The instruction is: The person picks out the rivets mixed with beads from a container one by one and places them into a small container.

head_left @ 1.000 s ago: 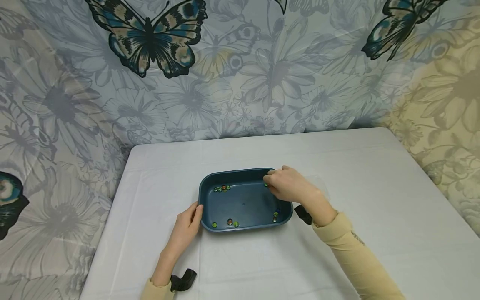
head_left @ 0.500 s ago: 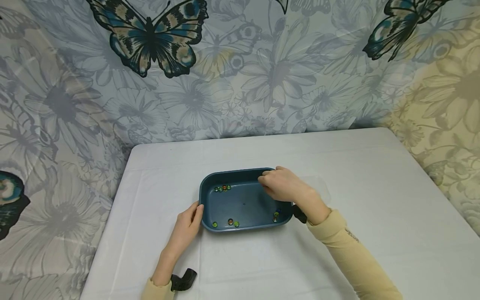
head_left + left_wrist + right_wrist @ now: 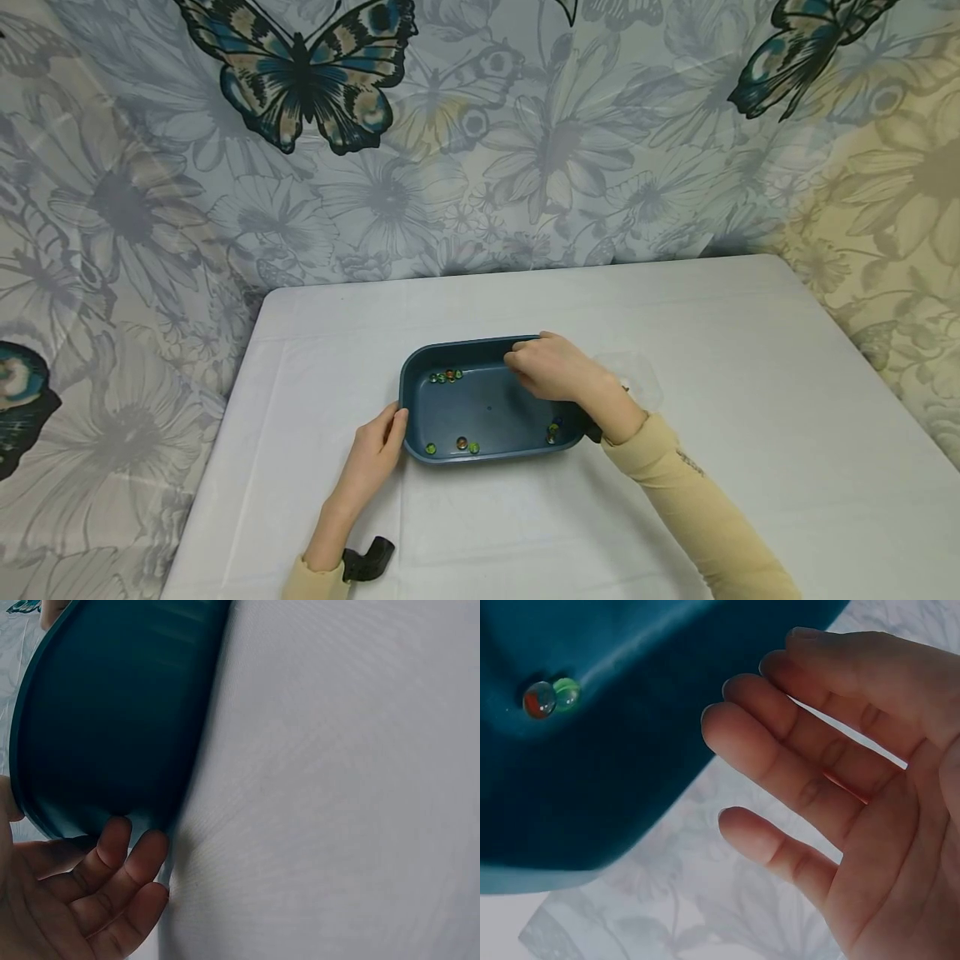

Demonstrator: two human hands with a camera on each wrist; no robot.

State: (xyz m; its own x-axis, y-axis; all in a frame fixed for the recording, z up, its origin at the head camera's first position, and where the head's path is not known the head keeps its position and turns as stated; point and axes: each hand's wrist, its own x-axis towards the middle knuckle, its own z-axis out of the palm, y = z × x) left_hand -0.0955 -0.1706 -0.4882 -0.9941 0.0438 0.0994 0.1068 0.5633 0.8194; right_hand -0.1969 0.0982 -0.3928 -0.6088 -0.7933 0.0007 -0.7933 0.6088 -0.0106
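Note:
A dark blue tray [image 3: 487, 457] with raised walls stands on the white table, with several glass marbles inside it. In the head view, my left hand [image 3: 377, 446] grips the tray's left end, thumb at the rim. The left wrist view shows those fingers [image 3: 112, 840] against the outer wall. My right hand [image 3: 553, 367] reaches over the far right part of the tray. From its wrist view, its fingers [image 3: 757, 750] are loosely bent, with nothing visible between them. Beyond them lie an orange-red marble [image 3: 538, 701] and a green marble [image 3: 567, 694] inside the tray.
A cluster of marbles [image 3: 450, 376] lies along the far left wall. An orange-brown marble [image 3: 462, 443] and green ones sit by the near wall, and more marbles [image 3: 552, 429] in the near right corner. A clear plastic piece [image 3: 641, 379] lies right of the tray.
My right hand has slid left along the far side of the tray, covering a green marble seen there earlier. The left hand and tray have stayed in place.

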